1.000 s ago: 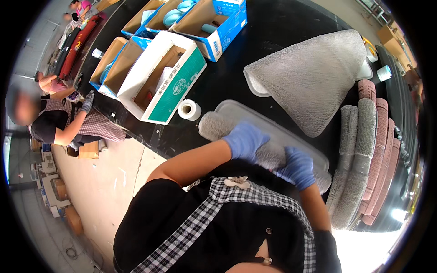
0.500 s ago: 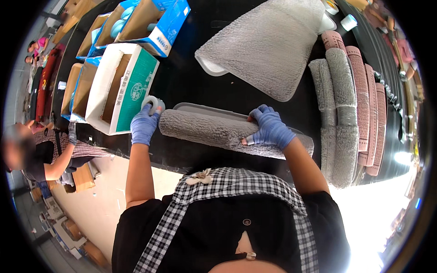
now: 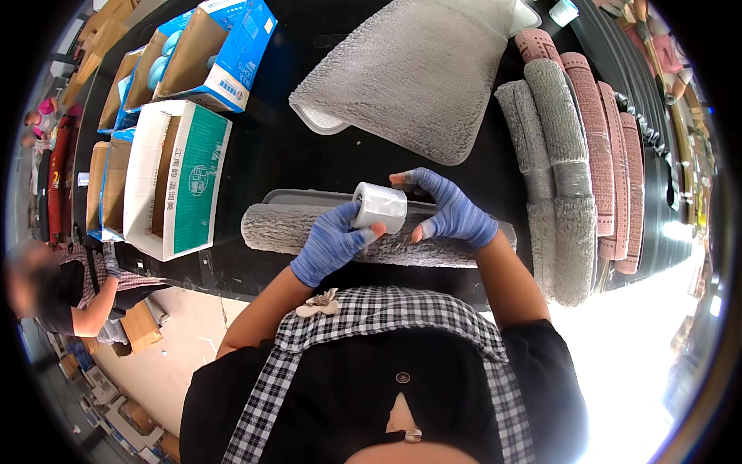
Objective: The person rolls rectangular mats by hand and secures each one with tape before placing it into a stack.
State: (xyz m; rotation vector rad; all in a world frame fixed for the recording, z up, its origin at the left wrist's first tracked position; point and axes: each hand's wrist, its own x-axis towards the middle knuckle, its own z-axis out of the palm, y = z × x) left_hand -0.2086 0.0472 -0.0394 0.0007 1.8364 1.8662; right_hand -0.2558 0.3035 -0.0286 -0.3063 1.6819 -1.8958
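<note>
Nearest the body, the left hand [image 3: 334,243] grips a roll of clear tape [image 3: 379,207] while the right hand [image 3: 452,213], fingers loosely spread, touches its far side, both above the rolled grey mat [image 3: 309,228] lying across the black table [image 3: 270,155]. This looks like the binding step; it calls for finding the tape's free end and pressing it onto the roll. Beyond lie a flat grey mat [image 3: 421,73] and stacked finished rolls [image 3: 572,155].

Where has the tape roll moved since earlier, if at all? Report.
Yes: the tape roll went rightward, from beside the green-and-white box to the left hand, over the rolled mat.
</note>
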